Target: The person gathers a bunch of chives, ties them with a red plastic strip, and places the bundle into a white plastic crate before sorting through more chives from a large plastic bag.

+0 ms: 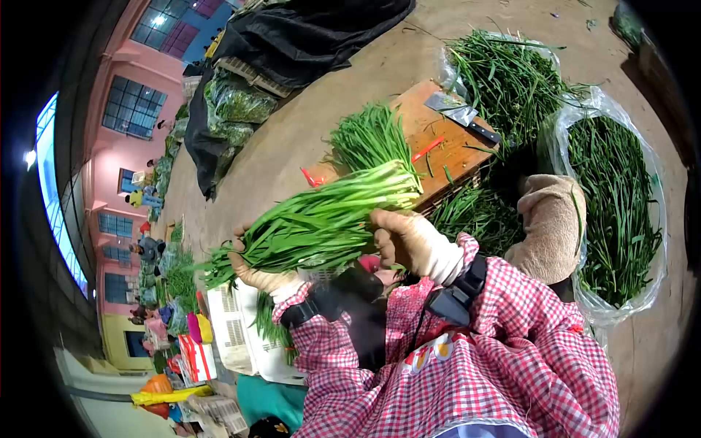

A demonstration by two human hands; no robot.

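Observation:
A thick bunch of garlic chives (pixel 321 219), green leaves to the left and pale stems to the right, lies across in front of me. My left hand (pixel 255 269), in a pale glove, is closed round its leafy end. Beside the near edge of the stems is my right hand (pixel 412 237), also gloved, its fingers bent and apart; I see nothing held in it. Just beyond, a second bunch of chives (pixel 371 139) rests on a wooden board (pixel 431 131). A cleaver (pixel 464 117) with a black handle and red ties (pixel 427 149) lie on that board.
Clear plastic bags of loose green leaves (pixel 610 204) stand at the right, with another full bag (pixel 504 77) behind the board. A tan cloth (pixel 551 223) covers my knee. White crates (pixel 234 328) are at lower left. Black sheeting (pixel 292 44) covers produce at the back; people work far left.

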